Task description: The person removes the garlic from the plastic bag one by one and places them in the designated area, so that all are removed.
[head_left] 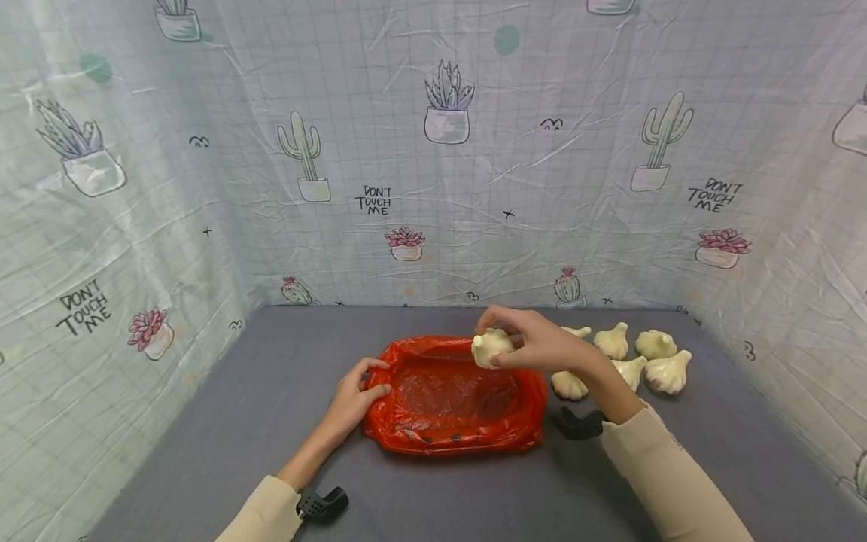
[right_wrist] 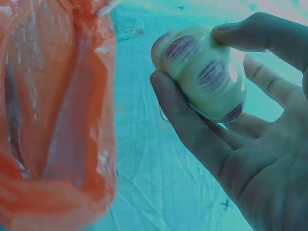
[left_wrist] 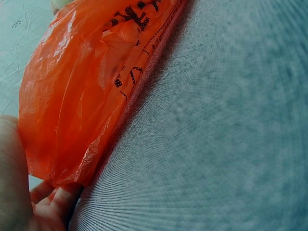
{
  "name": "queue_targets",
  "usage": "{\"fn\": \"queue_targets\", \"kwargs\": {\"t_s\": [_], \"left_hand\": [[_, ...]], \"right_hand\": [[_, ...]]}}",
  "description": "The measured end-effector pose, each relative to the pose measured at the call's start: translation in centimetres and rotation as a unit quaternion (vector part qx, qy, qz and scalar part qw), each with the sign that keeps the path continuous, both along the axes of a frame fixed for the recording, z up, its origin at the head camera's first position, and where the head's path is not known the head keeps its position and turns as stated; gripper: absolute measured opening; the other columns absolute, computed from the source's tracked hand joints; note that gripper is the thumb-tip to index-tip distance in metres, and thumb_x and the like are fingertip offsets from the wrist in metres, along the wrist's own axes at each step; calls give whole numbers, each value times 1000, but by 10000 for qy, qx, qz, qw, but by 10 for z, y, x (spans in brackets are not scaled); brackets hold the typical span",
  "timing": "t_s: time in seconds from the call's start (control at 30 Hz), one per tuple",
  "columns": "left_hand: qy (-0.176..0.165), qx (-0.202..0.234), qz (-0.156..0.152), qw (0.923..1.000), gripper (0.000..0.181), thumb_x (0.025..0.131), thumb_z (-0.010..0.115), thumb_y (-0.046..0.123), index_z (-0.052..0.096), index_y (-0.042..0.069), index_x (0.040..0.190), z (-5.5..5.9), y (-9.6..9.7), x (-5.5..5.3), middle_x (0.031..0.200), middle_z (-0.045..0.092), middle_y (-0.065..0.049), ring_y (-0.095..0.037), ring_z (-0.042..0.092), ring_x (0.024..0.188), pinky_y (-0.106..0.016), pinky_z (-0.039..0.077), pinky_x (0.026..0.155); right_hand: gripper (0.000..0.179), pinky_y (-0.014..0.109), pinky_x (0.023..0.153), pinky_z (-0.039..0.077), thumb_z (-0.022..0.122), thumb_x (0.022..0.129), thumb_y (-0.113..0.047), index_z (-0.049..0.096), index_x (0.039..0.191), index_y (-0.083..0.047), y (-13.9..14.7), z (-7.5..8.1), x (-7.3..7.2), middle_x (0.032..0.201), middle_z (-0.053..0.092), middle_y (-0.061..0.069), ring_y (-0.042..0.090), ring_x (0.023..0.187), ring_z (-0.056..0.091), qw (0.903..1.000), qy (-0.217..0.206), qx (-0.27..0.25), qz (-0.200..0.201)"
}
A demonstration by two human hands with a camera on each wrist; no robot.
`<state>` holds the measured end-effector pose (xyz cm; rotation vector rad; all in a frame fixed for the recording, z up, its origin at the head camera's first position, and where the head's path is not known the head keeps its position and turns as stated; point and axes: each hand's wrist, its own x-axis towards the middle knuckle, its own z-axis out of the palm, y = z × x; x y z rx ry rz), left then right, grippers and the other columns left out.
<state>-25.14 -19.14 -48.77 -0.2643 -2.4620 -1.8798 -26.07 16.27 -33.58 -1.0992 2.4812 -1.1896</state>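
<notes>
A red plastic bag point(head_left: 455, 442) lies with its mouth spread wide on the grey table, and no contents show inside it. My left hand point(head_left: 354, 394) grips the bag's left rim between thumb and fingers. In the left wrist view, fingers point(left_wrist: 57, 202) show at the lower end of the bag point(left_wrist: 72, 106). Above the bag's right back corner, my right hand point(head_left: 535, 340) pinches a garlic bulb point(head_left: 491, 348). The right wrist view shows the bulb point(right_wrist: 202, 72) with purple streaks, held between thumb and fingers, apart from the bag.
Several more garlic bulbs point(head_left: 668, 372) lie on the table point(head_left: 650, 444) right of the bag, partly hidden behind my right hand and forearm. A patterned curtain point(head_left: 440, 181) with potted plants encloses the back and sides.
</notes>
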Motion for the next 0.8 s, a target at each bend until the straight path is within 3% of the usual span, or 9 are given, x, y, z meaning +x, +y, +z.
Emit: {"fn": "queue_targets", "kwargs": {"t_s": [0.23, 0.53, 0.8], "left_hand": [[-65, -23, 24, 10000, 34, 94, 69, 8, 62, 14, 127, 0, 0, 0, 111, 70, -22, -16, 70, 79, -32, 61, 63], [-65, -15, -29, 10000, 36, 95, 70, 9, 61, 11, 129, 0, 0, 1, 114, 69, -24, -15, 70, 80, -31, 60, 63], [-34, 22, -85, 10000, 37, 94, 70, 10, 60, 9, 130, 1, 0, 1, 111, 70, -25, -15, 71, 78, -32, 61, 62]], "right_hand": [[36, 31, 88, 61, 75, 92, -13, 61, 125, -18, 24, -4, 7, 132, 63, 11, 25, 110, 69, 9991, 99, -401, -80], [37, 32, 90, 60, 77, 92, -14, 58, 124, -21, 55, -12, 15, 129, 61, 6, 27, 112, 70, 9976, 220, -591, -290], [36, 32, 89, 60, 77, 91, -8, 57, 120, -14, 80, -25, 17, 129, 60, 13, 35, 118, 66, 9963, 115, -742, -421]]}}
